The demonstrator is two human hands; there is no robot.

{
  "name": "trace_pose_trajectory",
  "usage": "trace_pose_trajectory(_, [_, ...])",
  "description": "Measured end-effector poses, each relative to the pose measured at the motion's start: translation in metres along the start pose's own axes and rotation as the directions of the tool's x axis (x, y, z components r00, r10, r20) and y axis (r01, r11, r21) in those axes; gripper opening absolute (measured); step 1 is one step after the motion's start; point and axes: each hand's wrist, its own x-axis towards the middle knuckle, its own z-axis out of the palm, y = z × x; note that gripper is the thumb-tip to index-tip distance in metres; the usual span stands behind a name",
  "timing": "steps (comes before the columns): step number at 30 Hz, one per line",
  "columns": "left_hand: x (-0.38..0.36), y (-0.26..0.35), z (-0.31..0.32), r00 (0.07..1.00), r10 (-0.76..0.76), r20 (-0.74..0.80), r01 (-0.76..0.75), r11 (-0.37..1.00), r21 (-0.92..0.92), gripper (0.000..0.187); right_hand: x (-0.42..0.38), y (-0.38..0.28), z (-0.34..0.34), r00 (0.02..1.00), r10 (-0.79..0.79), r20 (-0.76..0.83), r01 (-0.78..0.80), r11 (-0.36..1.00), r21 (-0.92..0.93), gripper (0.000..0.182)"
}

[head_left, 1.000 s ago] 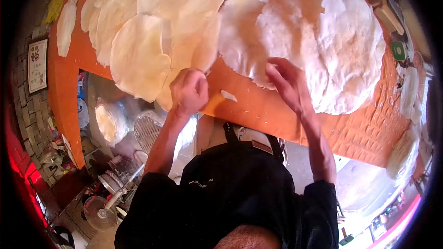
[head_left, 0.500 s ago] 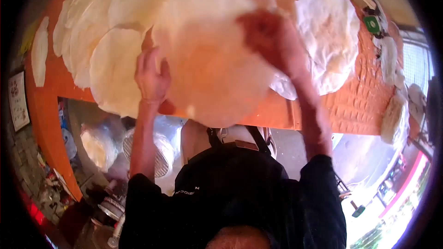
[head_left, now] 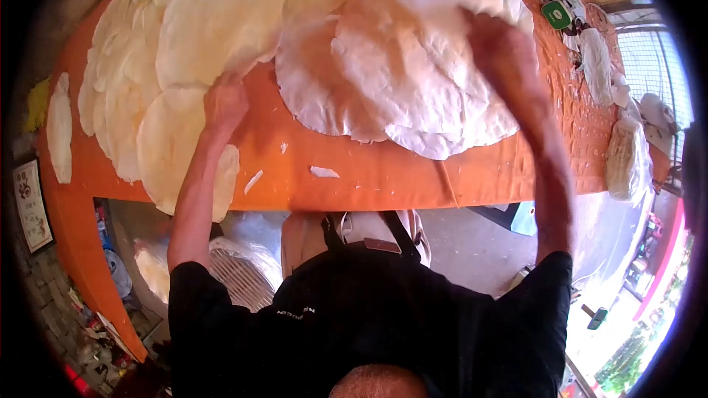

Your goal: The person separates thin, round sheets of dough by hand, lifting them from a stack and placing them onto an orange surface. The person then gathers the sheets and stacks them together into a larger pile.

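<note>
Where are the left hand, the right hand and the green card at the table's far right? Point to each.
left hand (head_left: 225, 103), head view, on the back of the hand.
right hand (head_left: 501, 48), head view, on the back of the hand.
green card (head_left: 557, 14), head view, on its middle.

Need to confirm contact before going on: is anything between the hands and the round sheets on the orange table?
Nothing visible: the left hand touches the pale sheets, and the right hand rests on the white pile.

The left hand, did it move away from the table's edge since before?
Yes. The left hand went farther up the orange table, away from its near edge, onto the pale sheets.
</note>
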Motion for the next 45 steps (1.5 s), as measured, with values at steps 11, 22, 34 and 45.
trace_pose_trajectory(11, [-0.059, 0.159, -0.077, 0.955, 0.28, -0.096, -0.293, 0.847, -0.443, 0.012, -0.03, -0.127, 0.092, 0.766, -0.058, 0.641, -0.58, -0.492, 0.649, 0.056])
trace_pose_trajectory(22, [-0.138, 0.053, -0.04, 0.957, -0.277, -0.082, 0.265, 0.955, -0.135, 0.061, 0.019, -0.011, -0.013, 0.993, -0.098, -0.069, 0.109, 0.49, 0.865, 0.032])
trace_pose_trajectory(34, [-0.098, -0.001, -0.023, 0.881, -0.468, 0.071, 0.467, 0.884, 0.041, 0.051, -0.035, -0.045, 0.031, 0.793, 0.313, 0.523, -0.486, 0.843, 0.231, 0.031])
trace_pose_trajectory(45, [-0.09, 0.093, -0.119, 0.923, -0.091, 0.375, 0.365, 0.516, -0.774, 0.031, -0.049, -0.2, 0.088, 0.767, -0.22, 0.602, -0.637, -0.369, 0.676, 0.079])
